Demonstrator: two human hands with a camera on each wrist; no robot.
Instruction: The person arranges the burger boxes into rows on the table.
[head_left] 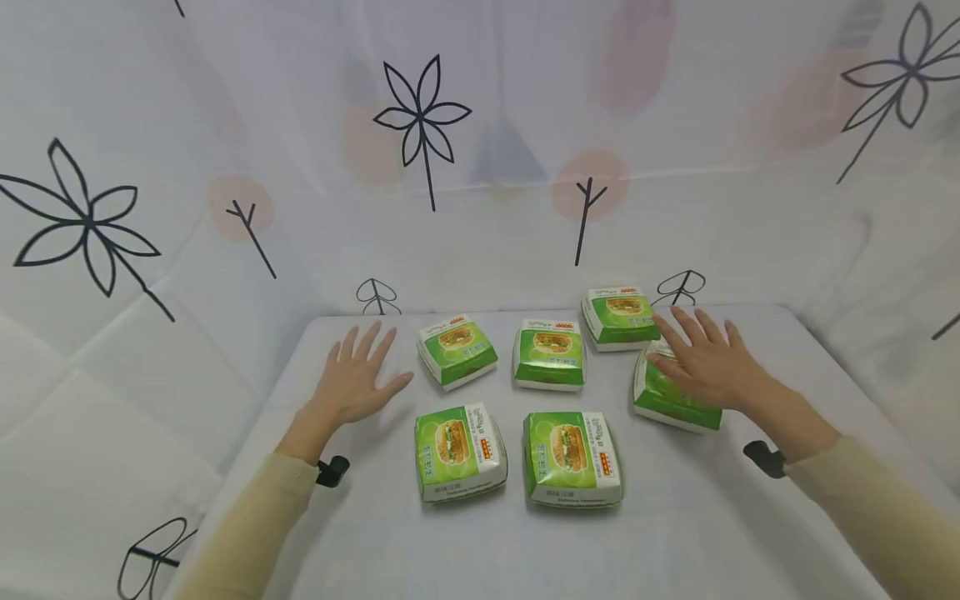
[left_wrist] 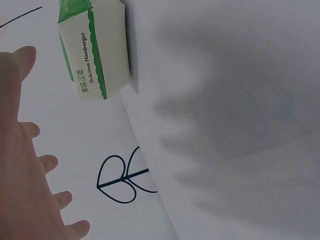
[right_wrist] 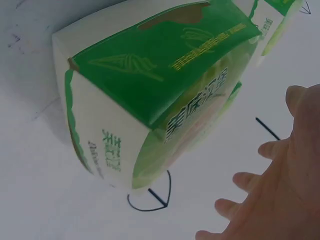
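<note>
The green-and-white cardboard burger box at the right of the group point(head_left: 675, 410) sits partly beneath the right hand point(head_left: 705, 362), which blocks much of its lid in my head view. That hand is spread wide, fingers straight, with hold of nothing; my right wrist view shows it apart from the box.

Just behind stands another green-and-white burger box point(head_left: 619, 320), its near right corner close to the fingers in my head view.

The left hand point(head_left: 354, 379) is also splayed flat and holds nothing, its thumb pointing toward the tilted green-and-white burger box at the back left point(head_left: 457, 352) without reaching it.

Between the rear boxes I have a squarely set green-and-white burger box point(head_left: 550, 357); nearer me, two more lie side by side, the front-left burger box point(head_left: 459, 454) and the front-right burger box point(head_left: 572, 458), with a gap between them. All six rest on a white-covered table point(head_left: 420, 550). Behind it hangs a white cloth printed with black line flowers point(head_left: 480, 250).
</note>
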